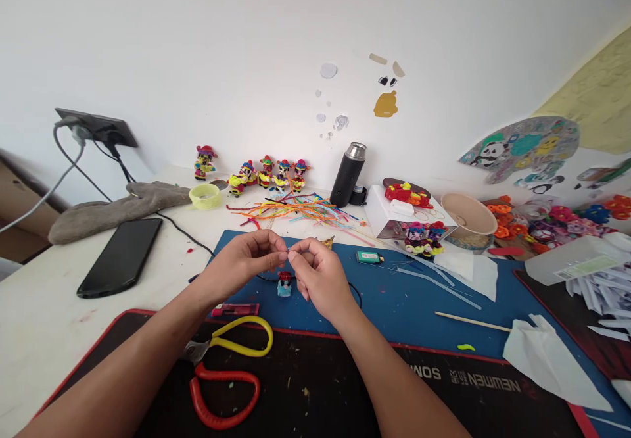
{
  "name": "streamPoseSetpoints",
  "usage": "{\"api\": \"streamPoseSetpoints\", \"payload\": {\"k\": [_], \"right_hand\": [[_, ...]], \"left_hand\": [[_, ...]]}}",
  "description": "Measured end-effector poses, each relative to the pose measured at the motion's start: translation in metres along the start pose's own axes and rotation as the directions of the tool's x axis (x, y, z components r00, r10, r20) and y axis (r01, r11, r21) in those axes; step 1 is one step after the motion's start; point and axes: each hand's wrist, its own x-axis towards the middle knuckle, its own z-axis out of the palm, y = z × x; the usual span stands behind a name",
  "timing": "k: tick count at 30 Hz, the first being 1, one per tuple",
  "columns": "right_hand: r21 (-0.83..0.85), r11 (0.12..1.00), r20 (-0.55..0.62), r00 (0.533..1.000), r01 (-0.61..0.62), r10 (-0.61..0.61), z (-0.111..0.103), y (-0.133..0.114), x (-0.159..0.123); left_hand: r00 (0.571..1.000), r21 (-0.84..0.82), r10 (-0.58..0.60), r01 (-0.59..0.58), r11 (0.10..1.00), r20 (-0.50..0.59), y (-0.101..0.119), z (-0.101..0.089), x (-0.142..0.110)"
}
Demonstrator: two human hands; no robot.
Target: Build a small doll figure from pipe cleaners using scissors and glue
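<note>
My left hand (pixel 256 254) and my right hand (pixel 318 273) meet fingertip to fingertip above the blue mat (pixel 394 293). Both are closed in a pinch; whatever sits between the fingertips is too small to name. Just below them is a little figure (pixel 284 285) with a red top and light blue body. A thin dark cord (pixel 355 293) curves behind my right hand. Near my left forearm lie scissors (pixel 231 372) with one yellow and one red handle, and a pink lighter-like object (pixel 236 309).
Colourful pipe cleaners (pixel 296 209) lie behind my hands, with several small figures (pixel 266 173) along the wall. A black thermos (pixel 348 175) stands beside a white box (pixel 389 211). At left rests a phone (pixel 121 257); at right, a wooden stick (pixel 470 321) touches white tissue (pixel 547 359).
</note>
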Motion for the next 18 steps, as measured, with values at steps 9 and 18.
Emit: {"api": "streamPoseSetpoints", "payload": {"k": [9,18], "right_hand": [[0.007,0.999,-0.001,0.999,-0.032,0.032,-0.0002,-0.0007,0.0007],[0.076,0.994,0.03,0.997,-0.072,0.07,-0.0018,-0.0023,0.0015]], "left_hand": [[0.999,-0.048,-0.048,0.047,0.998,-0.01,-0.0012,0.0,0.0004],[0.999,-0.067,-0.03,0.029,0.997,-0.014,-0.0013,0.0006,0.0016]]}}
